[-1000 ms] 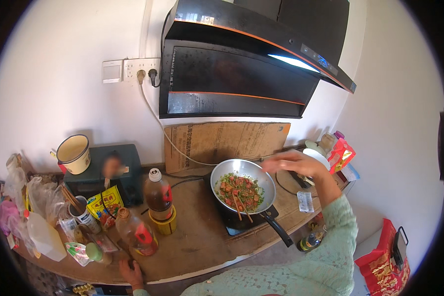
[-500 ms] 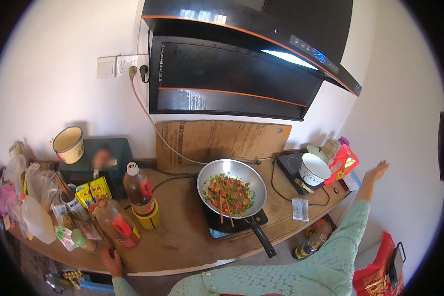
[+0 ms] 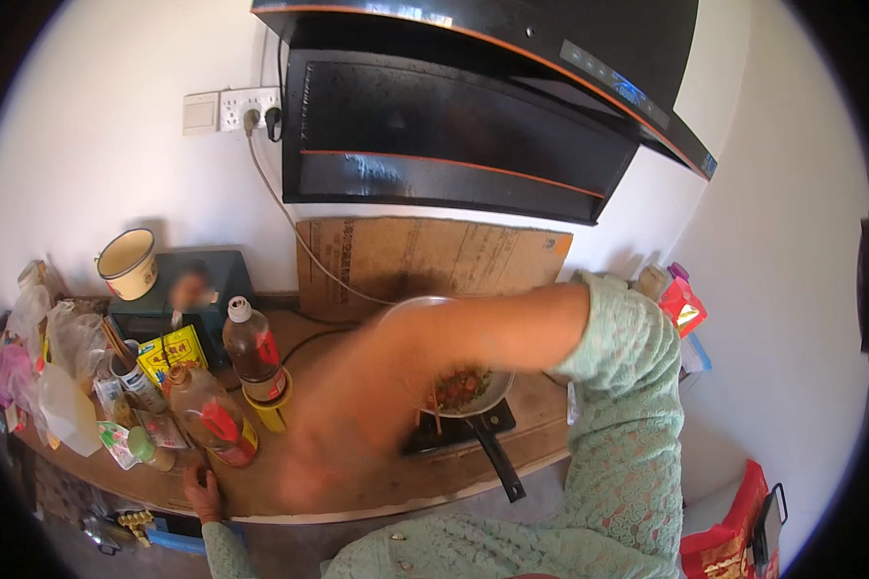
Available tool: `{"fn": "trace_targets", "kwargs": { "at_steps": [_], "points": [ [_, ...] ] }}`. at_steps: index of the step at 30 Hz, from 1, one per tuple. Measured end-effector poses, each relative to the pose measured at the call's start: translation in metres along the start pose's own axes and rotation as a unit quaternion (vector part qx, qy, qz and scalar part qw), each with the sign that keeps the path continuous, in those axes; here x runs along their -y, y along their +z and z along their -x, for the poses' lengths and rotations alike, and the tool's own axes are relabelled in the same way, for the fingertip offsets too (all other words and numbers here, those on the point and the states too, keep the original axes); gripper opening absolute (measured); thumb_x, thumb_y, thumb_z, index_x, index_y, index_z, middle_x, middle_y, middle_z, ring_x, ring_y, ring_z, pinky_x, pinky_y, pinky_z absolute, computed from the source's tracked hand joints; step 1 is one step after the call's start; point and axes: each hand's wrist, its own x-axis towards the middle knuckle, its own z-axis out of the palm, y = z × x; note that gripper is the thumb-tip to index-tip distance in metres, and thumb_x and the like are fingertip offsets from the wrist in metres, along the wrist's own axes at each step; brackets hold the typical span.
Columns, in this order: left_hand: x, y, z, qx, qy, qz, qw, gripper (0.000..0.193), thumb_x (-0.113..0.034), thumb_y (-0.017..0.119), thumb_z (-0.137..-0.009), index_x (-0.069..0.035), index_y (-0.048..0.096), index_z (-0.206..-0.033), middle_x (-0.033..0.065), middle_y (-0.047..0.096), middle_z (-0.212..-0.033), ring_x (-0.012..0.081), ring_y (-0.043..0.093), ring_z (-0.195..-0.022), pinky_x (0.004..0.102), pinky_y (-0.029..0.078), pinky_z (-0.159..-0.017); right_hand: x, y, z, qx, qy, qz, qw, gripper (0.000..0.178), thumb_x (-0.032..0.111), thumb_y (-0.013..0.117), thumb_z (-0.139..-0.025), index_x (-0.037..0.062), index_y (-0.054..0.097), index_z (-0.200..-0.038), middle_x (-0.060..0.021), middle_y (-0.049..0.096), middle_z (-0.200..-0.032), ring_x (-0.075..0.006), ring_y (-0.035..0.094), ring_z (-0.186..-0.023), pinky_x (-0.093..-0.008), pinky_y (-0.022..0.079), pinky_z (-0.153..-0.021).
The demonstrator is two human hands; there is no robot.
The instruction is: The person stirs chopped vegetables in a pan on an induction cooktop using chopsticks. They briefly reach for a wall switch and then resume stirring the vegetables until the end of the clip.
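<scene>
Left hand (image 3: 201,490) rests flat, grip released, on the brown wooden tabletop (image 3: 377,487) edge for support, while the blurred right hand (image 3: 323,454) crosses the silver frying pan (image 3: 468,391), grip unclear.

The bench (image 3: 377,487) looks like matt, worn wood. At twelve o'clock a glossy black hood (image 3: 473,125) hangs over rough brown cardboard (image 3: 425,256). The pan (image 3: 473,391) seems dull metal, though blur obscures it.

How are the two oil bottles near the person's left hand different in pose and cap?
The dark bottle stands upright with a white cap, in a yellow holder. The amber bottle is nearer the left hand, leans to the left, and its cap looks darker, though it is unclear. Both carry red labels and stand on the wooden counter.
</scene>
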Motion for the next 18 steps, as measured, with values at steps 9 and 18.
{"fn": "trace_targets", "kwargs": {
  "at_steps": [9, 18],
  "points": [
    [-0.001, 0.006, 0.006, 0.01, 0.002, 0.007, 1.0, 0.024, -0.011, 0.061, -0.078, 0.001, 0.058, -0.099, 0.0173, 0.056, -0.091, 0.0325, 0.057, -0.081, 0.0387, 0.047, -0.072, 0.021, 0.037, 0.207, 0.219, 0.274, -0.378, 0.857, 0.049, 0.041, 0.043, -0.096, 0.0005, 0.059, -0.119, -0.0116, 0.063, -0.117, -0.0211, 0.058, -0.11, -0.0304, 0.045, -0.092],
    [-0.039, -0.008, -0.004, 0.044, -0.053, -0.001, 0.998, 0.021, -0.01, 0.062, -0.079, 0.0, 0.059, -0.096, 0.0145, 0.056, -0.088, 0.0296, 0.058, -0.081, 0.0383, 0.047, -0.073, 0.067, 0.157, 0.364, -0.329, 0.338, -0.485, 0.736, 0.063, 0.042, 0.056, -0.086, -0.0204, 0.059, -0.097, -0.0365, 0.06, -0.097, -0.0454, 0.061, -0.095, -0.0497, 0.047, -0.087]
  ]
}}
